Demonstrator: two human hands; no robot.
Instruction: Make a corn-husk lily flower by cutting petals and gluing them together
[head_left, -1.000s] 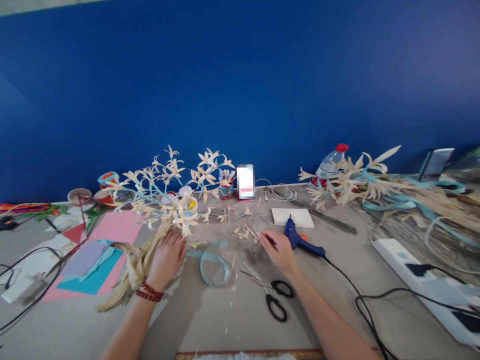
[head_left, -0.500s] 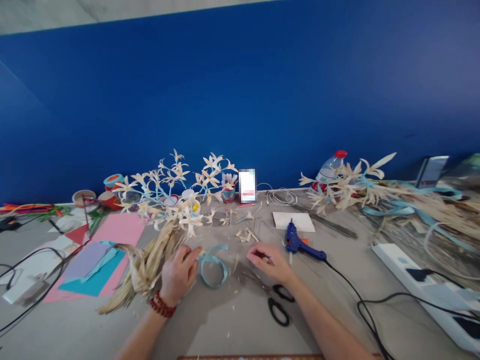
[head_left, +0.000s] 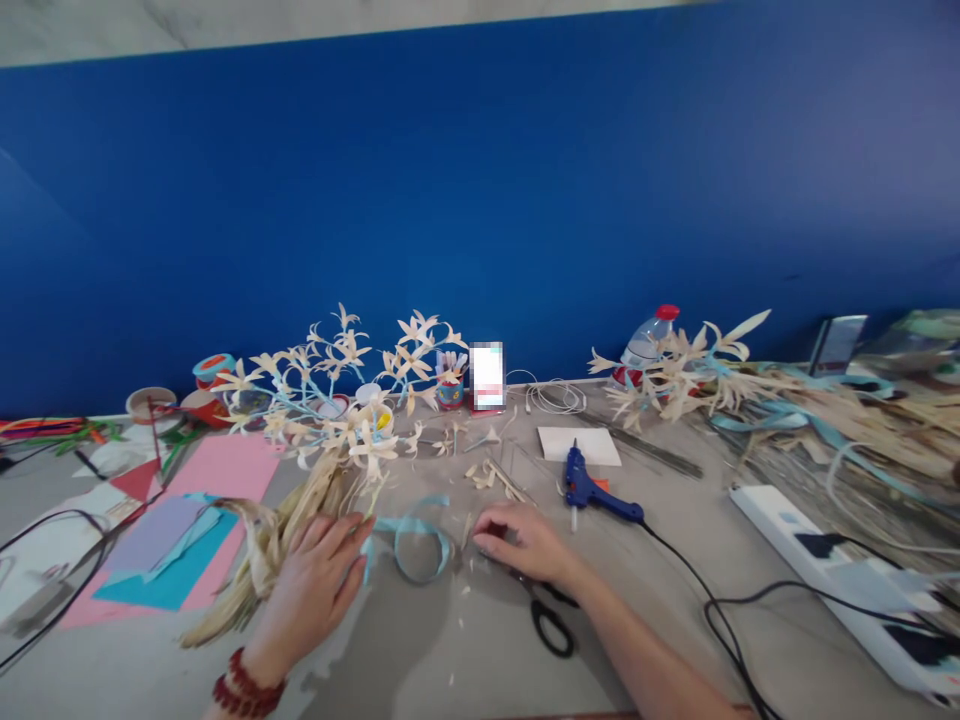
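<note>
My left hand (head_left: 319,570) is low over the table, palm down, with its fingers stretched out. A thin pale yellowish strip (head_left: 372,500) shows at its fingertips, and part of a light blue ribbon (head_left: 420,578) runs beside its fingers, the rest lying in a loop. Dried corn husks (head_left: 262,560) lie just behind this hand. To the right, my right hand (head_left: 525,545) is closed, fingers curled toward the thumb; what they hold, if anything, is hidden. Black-handled scissors (head_left: 551,628) lie partly under that hand. Pale husk scraps (head_left: 499,480) are scattered beyond it.
Pale flowers on blue stems (head_left: 337,380) stand back left; more flowers (head_left: 682,370) lie back right. A blue glue gun (head_left: 600,490) rests by a white card (head_left: 555,442), its cord running to a power strip (head_left: 817,590). Pink paper (head_left: 232,470) lies left. A phone (head_left: 487,375) stands at the back.
My left hand has moved left and nearer, its fingers opening out. My right hand has shifted slightly left beside the scissors. The whole view has moved a little.
</note>
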